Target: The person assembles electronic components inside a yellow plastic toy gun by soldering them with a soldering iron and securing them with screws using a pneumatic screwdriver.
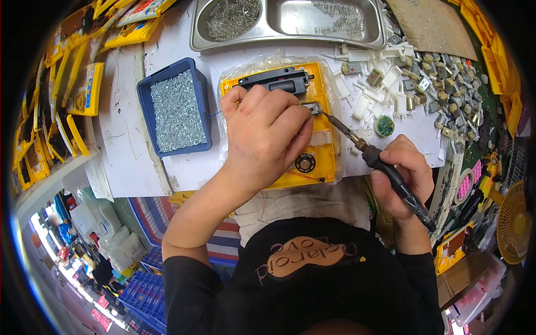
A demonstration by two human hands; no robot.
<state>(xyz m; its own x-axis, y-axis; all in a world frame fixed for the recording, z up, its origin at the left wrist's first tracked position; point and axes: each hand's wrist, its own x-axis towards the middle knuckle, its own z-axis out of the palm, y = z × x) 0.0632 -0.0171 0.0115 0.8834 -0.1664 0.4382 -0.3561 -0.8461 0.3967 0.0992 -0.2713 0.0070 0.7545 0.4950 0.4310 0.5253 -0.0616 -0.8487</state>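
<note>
A yellow plastic casing (326, 146) lies on clear plastic wrap in front of me, with a black plastic part (279, 81) along its far side and a small round speaker (305, 162) near its close edge. Over the casing, my left hand (261, 134) is closed, its fingertips pinched beside a small silvery metal part (314, 108); whatever is between them is hidden. My right hand (405, 170) grips the black handle of a soldering iron (385, 163). The iron's tip points left and meets or nearly meets the metal part; I cannot tell which.
Left of the casing stands a blue bin (143, 97) full of small screws. A steel tray (290, 22) with springs sits at the back. To the right are a green-filled round tub (383, 125), white plastic pieces (365, 106) and heaped small motors (446, 84). Yellow casings (84, 92) stack up far left.
</note>
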